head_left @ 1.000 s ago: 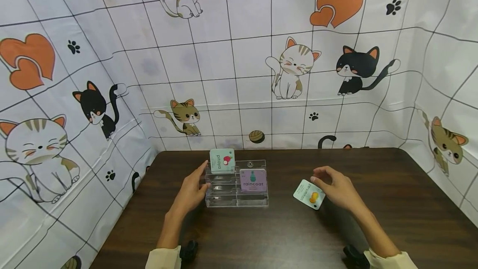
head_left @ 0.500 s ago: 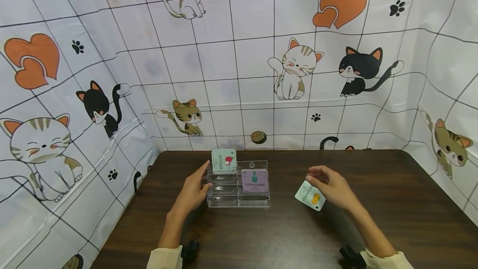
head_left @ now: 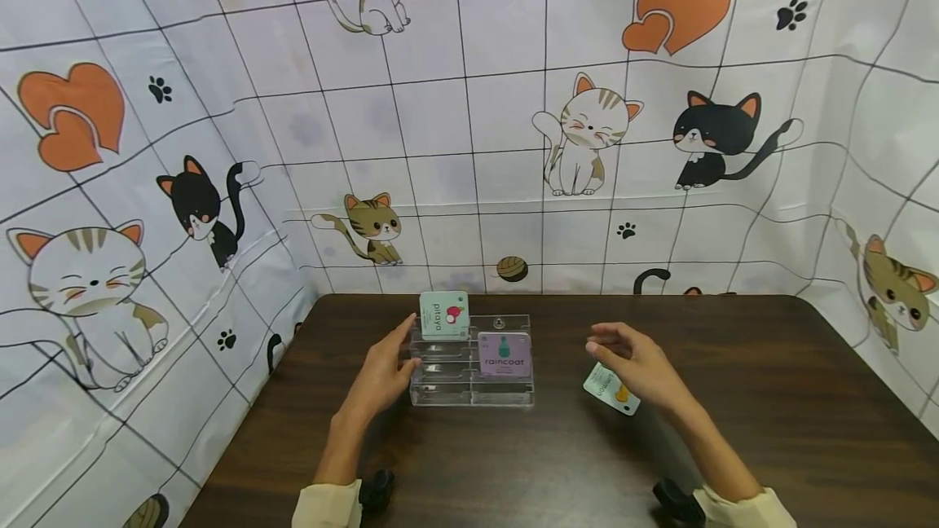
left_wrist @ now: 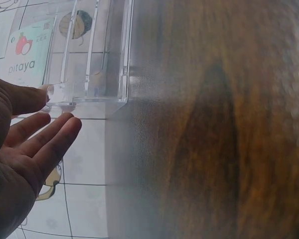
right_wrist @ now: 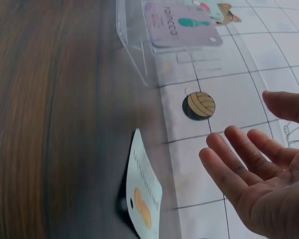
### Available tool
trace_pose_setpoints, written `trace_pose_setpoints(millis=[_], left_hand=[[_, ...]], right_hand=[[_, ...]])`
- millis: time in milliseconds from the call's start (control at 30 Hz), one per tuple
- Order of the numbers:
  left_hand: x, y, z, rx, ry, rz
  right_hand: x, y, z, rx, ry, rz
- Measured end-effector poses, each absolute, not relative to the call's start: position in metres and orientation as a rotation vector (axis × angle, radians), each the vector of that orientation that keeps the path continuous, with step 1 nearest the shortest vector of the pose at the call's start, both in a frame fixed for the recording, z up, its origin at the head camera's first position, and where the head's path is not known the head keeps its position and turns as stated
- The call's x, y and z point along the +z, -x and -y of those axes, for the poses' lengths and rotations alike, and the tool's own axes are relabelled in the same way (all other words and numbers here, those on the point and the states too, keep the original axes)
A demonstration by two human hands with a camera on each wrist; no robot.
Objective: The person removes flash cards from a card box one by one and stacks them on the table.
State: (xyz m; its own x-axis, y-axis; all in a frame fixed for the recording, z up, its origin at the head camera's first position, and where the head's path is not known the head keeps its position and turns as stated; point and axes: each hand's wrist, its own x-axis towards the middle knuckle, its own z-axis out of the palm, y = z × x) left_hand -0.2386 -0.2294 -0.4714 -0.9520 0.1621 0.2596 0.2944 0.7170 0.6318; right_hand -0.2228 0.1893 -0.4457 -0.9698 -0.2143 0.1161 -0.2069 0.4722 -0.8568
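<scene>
My left hand (head_left: 376, 380) rests against the left side of a clear tiered acrylic card rack (head_left: 442, 395), its thumb and fingertips touching the edge. In the left wrist view those fingers (left_wrist: 55, 144) are relaxed and nearly straight. A mint card reading "pitaya" (head_left: 443, 316) stands in the rack's back left slot. Lower on the right side stands a purple "raincoat" card (head_left: 504, 355). My right hand (head_left: 640, 363) hovers over a mint "persimmon" card (head_left: 613, 394) that lies on the table, partly covered from above. The right wrist view shows loosely extended fingers (right_wrist: 224, 172), apart from the card.
The dark wooden table (head_left: 484, 471) carries the rack near its back edge. Behind and to both sides hangs a white gridded cloth (head_left: 499, 121) with cats, hearts and paw prints. A dark band with a camera (head_left: 377, 491) sits on each wrist.
My right hand has shifted a little left over the persimmon card, covering more of it. The left hand stays at the rack. The whole head view has drifted slightly.
</scene>
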Motion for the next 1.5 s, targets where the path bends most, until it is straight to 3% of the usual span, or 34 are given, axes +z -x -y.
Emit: trace_pose_setpoints(millis=[1500], left_hand=[[-0.473,0.240,0.230,-1.047,0.352,2.741]], right_hand=[[-0.453,0.245,-0.118,-1.796,0.440,-2.508]])
